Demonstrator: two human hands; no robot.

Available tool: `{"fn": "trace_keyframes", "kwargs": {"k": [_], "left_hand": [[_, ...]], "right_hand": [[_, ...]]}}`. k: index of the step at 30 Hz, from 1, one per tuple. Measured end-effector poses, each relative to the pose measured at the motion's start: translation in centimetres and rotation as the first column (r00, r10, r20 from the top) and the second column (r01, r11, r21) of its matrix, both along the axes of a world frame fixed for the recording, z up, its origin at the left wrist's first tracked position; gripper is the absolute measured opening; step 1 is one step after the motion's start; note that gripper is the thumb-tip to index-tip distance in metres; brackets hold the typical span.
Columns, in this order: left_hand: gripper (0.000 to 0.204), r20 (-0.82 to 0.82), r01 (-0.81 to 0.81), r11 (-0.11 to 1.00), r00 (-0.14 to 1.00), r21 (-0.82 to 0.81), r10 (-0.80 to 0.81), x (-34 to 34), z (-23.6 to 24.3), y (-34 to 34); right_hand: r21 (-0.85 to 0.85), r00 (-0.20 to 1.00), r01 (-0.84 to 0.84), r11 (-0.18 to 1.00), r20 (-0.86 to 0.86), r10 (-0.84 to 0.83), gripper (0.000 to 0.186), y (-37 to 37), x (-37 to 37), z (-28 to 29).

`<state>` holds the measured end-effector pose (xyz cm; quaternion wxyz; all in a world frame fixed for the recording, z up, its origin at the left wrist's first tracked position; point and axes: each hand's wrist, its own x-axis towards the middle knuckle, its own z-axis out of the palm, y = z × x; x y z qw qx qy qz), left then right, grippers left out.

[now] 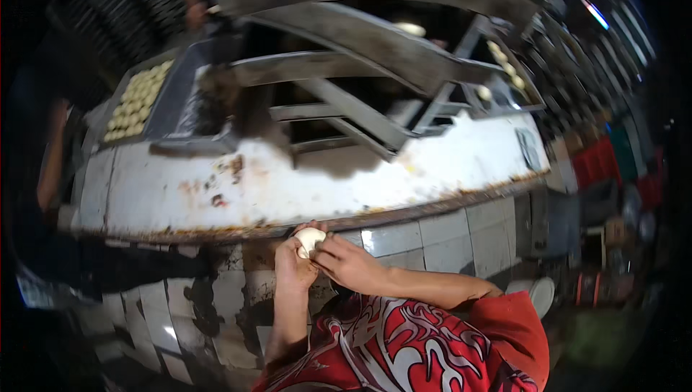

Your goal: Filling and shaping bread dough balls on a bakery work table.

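Resting in both hands, a pale dough ball sits just on the near side of the table, held off its top. It is almost round, so I cannot tell a clear long axis; its smooth bare face turns up, and neither end points anywhere. The left hand is closed around it from the left and beneath. The right hand presses bent fingers onto its right side, so the hands meet around the dough. Whether any fingertip touches the table edge I cannot tell.

The table has a white, stained top with a brown, worn near edge. Crossed boards rise over its middle and far part. At the table's left end, rows of small dough balls fill a tray, with a grey metal box beside it. At its far right, more dough lies in a second tray. Beyond the table's left end hangs another person's arm. Pale floor tiles lie below its near edge.
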<state>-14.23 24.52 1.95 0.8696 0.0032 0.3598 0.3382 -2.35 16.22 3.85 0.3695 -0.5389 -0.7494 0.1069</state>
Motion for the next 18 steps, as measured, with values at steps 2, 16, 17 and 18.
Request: {"fn": "trace_keyframes", "kwargs": {"k": [2, 16, 17, 18], "left_hand": [[0.042, -0.025, 0.098, 0.994, 0.995, 0.056, -0.097, 3.5, 2.0, -2.9], [0.029, -0.397, 0.375, 0.593, 0.913, 0.713, -0.1, 36.6, 0.0, -14.4], [0.032, -0.422, 0.394, 0.459, 0.906, 0.797, -0.045, 39.1, -1.2, -14.5], [0.035, -0.437, 0.407, 0.313, 0.899, 0.858, 0.028, 41.0, -2.8, -14.2]], "right_hand": [[0.049, 0.997, 0.077, 0.996, -0.022, -0.076, 0.018, -2.8, 3.0, 0.4], [0.097, 0.565, 0.824, 0.558, -0.227, -0.794, 0.027, -15.2, 26.1, -3.6], [-0.017, 0.603, 0.791, 0.611, -0.142, -0.785, 0.025, -16.4, 29.1, -3.4], [-0.133, 0.654, 0.743, 0.656, -0.065, -0.753, 0.023, -17.2, 32.1, -3.2]]}}
